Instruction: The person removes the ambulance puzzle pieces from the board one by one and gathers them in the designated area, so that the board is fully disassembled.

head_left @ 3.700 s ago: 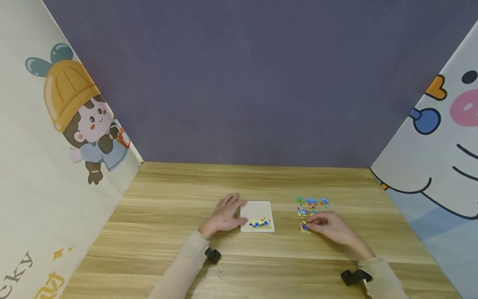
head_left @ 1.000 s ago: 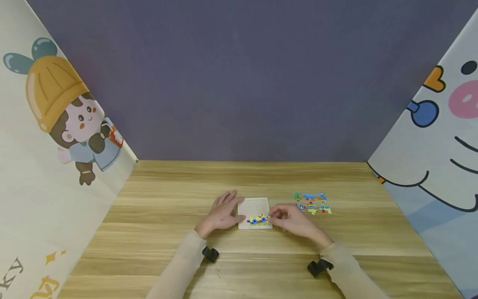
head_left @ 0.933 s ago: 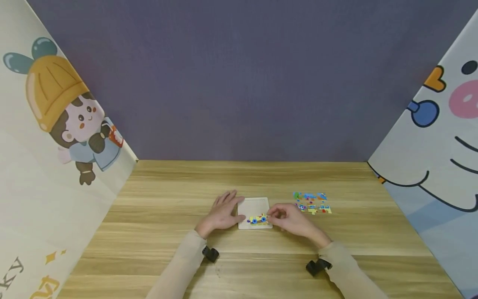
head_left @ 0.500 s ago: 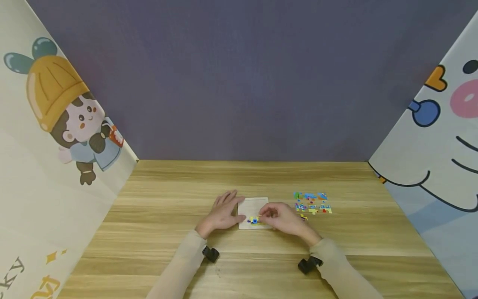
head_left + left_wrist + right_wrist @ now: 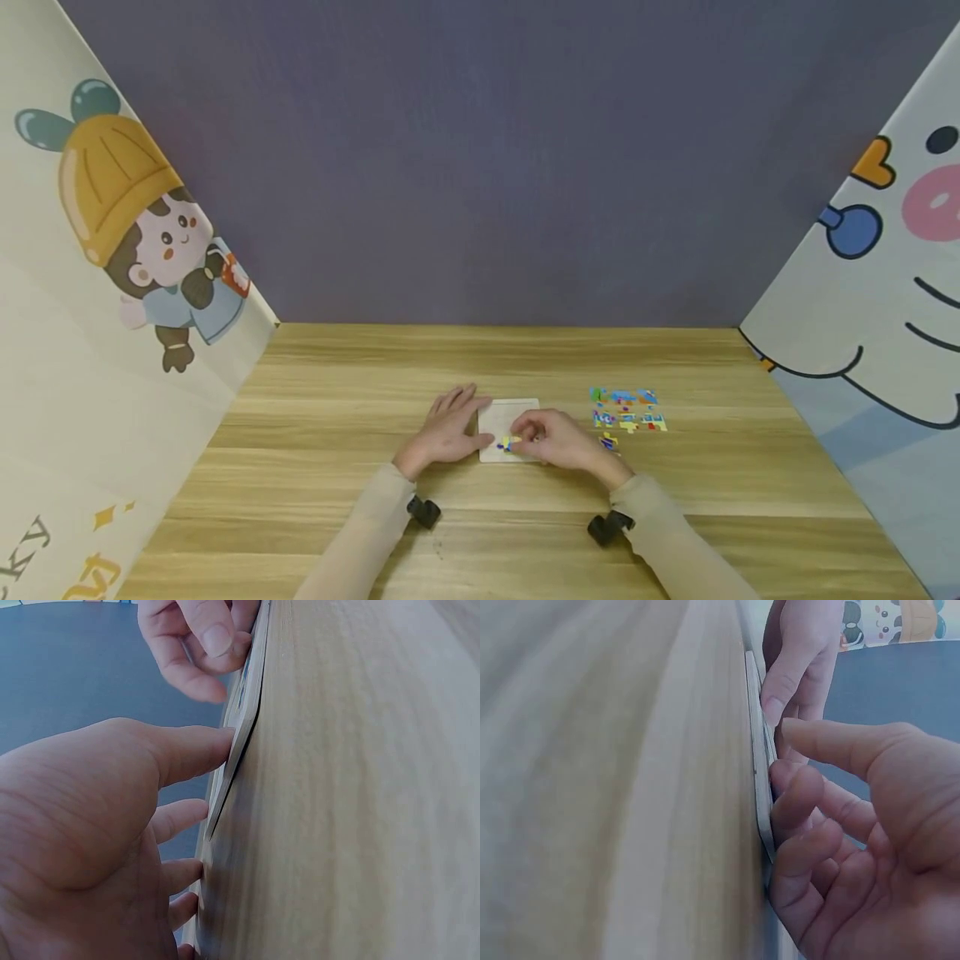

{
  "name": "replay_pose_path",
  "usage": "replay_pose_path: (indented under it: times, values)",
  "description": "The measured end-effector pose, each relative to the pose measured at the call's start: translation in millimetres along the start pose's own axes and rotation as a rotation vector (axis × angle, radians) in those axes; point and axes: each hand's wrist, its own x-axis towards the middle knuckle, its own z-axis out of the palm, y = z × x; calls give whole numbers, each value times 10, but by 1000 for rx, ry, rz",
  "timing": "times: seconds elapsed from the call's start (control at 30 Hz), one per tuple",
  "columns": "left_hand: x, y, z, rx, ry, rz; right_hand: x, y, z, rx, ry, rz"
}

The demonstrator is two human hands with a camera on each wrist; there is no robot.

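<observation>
A shallow white puzzle tray (image 5: 498, 414) lies on the wooden table. Along its left edge rests my left hand (image 5: 447, 435), fingers spread; in the left wrist view its thumb (image 5: 196, 747) touches the tray's rim. My right hand (image 5: 558, 439) is over the tray's lower right part. In the right wrist view its thumb and index finger (image 5: 799, 796) stand apart, the other fingers bent, with fingertips right at the tray. Yellow and blue puzzle pieces (image 5: 506, 444) show in the tray by the right fingertips, partly hidden by that hand.
Several colourful puzzle pieces (image 5: 627, 408) lie in rows on the table to the right. One separate yellow and purple piece (image 5: 608, 441) lies just below them, near the right wrist. A dark wall (image 5: 480, 167) stands behind the table (image 5: 337, 367).
My right hand has moved left from the loose pieces to the tray, then farther left across the tray's pieces, covering some of them. The left hand stays at the tray's edge.
</observation>
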Motion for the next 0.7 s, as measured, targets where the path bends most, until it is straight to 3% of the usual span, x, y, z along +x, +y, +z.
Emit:
replay_pose_path:
  times: [0.27,0.47,0.7]
  values:
    - [-12,20,-12,0,-1,4,48,-59,-4,-97,-23,4]
    - [-30,57,-46,-8,2,31,49,-98,7,-110,-22,22]
    - [-15,49,-36,7,-14,1,65,-81,22,-119,-6,31]
